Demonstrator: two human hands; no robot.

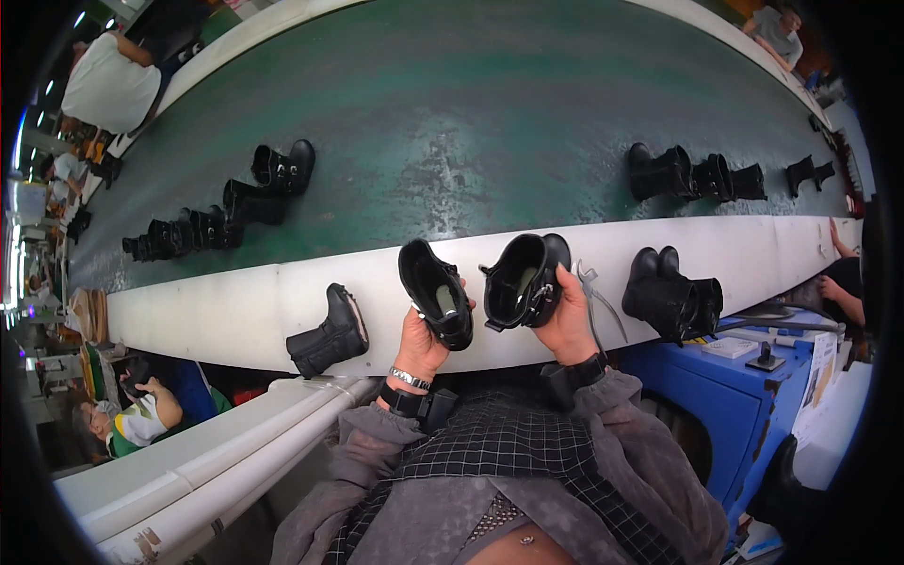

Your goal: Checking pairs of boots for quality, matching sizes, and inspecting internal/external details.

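Observation:
In my left hand (424,341) is a black ankle boot (433,292), its opening turned up so that the insole shows. My right hand (568,325) grips a second black boot (521,282) by its buckled side, opening also toward me. The two boots are held apart, side by side, over the white ledge (395,358). Left of them a single black boot (331,331) lies on its side on the ledge. Just right of my right hand is a pair of pliers or cutters (595,292) with grey handles. Farther right lies a pair of black boots (669,294).
Beyond the ledge runs a wide green conveyor belt (443,141). Black boots (179,235) stand in a row at its left, and more boots (702,174) at its right. A blue cabinet (697,405) is at my right, white rails (226,452) at my left. Other people sit around the belt.

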